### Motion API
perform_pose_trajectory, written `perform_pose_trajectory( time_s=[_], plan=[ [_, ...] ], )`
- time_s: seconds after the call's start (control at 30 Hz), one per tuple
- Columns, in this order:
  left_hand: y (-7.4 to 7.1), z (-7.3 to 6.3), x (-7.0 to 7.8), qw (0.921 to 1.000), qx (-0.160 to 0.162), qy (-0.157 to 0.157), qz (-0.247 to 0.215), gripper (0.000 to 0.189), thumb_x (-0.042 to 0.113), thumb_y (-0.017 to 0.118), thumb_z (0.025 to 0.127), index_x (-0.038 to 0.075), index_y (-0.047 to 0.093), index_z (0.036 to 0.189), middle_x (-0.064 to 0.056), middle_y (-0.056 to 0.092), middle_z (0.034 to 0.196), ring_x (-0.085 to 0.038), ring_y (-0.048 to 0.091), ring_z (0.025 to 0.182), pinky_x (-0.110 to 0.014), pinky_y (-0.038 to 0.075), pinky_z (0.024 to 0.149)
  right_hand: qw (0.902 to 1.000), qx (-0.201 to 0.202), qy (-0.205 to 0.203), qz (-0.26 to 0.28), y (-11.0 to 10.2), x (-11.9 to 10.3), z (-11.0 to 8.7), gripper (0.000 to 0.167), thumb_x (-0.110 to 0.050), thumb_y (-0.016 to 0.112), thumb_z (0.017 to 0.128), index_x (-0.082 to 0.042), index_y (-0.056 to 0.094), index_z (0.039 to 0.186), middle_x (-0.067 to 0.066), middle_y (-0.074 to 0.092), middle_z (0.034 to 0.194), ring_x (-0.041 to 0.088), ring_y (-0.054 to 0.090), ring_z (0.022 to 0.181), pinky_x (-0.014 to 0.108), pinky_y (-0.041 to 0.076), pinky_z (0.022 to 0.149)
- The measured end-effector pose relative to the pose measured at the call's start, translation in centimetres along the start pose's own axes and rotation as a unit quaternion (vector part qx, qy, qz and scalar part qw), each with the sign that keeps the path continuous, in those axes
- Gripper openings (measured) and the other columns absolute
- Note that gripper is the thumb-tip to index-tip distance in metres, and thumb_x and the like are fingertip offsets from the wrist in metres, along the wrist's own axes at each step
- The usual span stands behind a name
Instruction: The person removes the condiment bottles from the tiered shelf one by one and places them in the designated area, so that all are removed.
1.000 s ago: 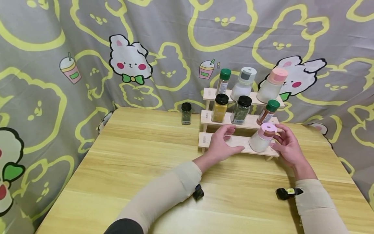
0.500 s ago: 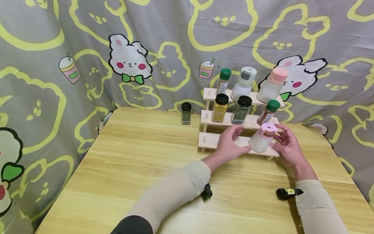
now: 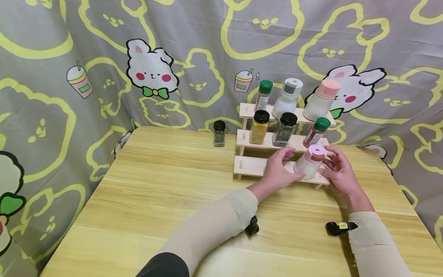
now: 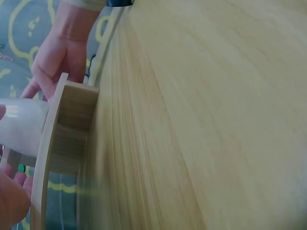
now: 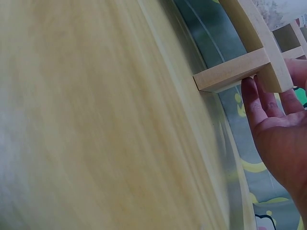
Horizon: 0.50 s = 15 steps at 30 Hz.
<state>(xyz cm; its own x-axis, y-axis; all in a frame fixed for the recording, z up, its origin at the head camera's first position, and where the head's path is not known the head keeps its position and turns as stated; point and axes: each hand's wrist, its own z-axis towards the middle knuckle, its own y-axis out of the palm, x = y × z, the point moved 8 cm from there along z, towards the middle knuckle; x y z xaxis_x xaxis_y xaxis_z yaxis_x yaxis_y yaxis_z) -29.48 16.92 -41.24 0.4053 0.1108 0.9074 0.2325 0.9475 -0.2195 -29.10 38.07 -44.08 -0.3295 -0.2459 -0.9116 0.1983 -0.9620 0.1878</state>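
Note:
A seasoning jar with a lilac lid and pale contents stands on the lowest step of a three-tier wooden rack. My left hand is at its left side, fingers curved and thumb overlapping the jar's lower front. At its right side is my right hand, with the thumb by the glass and the forefinger near the lid. In the right wrist view, fingers of my right hand reach around the step's end beside its leg. The left wrist view has the jar between both hands.
Yellow-filled, dark green-filled and red-filled spice jars fill the middle step. On top stand a green-capped jar, a white-lidded jar and a pink-lidded jar. A small black-capped jar stands left on the table.
My left hand has moved right along the lowest step up to the jar. The right hand and the jar have stayed in place; the head view has shifted slightly.

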Motion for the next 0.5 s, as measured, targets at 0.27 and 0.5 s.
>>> perform_pose_trajectory(
  time_s=[0.27,0.5],
  plan=[
    [1.1,0.2,-0.2,0.9998,-0.003,-0.013,0.013,0.071,0.008,0.093,0.068,0.011,0.059,0.13,0.0,0.061,0.118,-0.007,0.057,0.107,-0.018,0.046,0.093,1.0,0.001,0.0,-0.002,-0.2,0.1,0.0,0.082,0.043,0.036,0.075,0.003,0.035,0.147,0.009,0.056,0.132,0.019,0.059,0.114,0.025,0.055,0.083],
    [2.1,0.4,-0.1,0.999,-0.003,-0.018,0.041,0.073,0.016,0.093,0.069,0.015,0.058,0.132,0.008,0.061,0.118,0.0,0.055,0.105,-0.016,0.046,0.089,1.0,0.001,-0.003,0.002,-0.1,0.2,0.1,0.081,0.043,0.036,0.075,0.005,0.034,0.146,0.01,0.056,0.131,0.02,0.06,0.114,0.026,0.055,0.084]
  ],
)
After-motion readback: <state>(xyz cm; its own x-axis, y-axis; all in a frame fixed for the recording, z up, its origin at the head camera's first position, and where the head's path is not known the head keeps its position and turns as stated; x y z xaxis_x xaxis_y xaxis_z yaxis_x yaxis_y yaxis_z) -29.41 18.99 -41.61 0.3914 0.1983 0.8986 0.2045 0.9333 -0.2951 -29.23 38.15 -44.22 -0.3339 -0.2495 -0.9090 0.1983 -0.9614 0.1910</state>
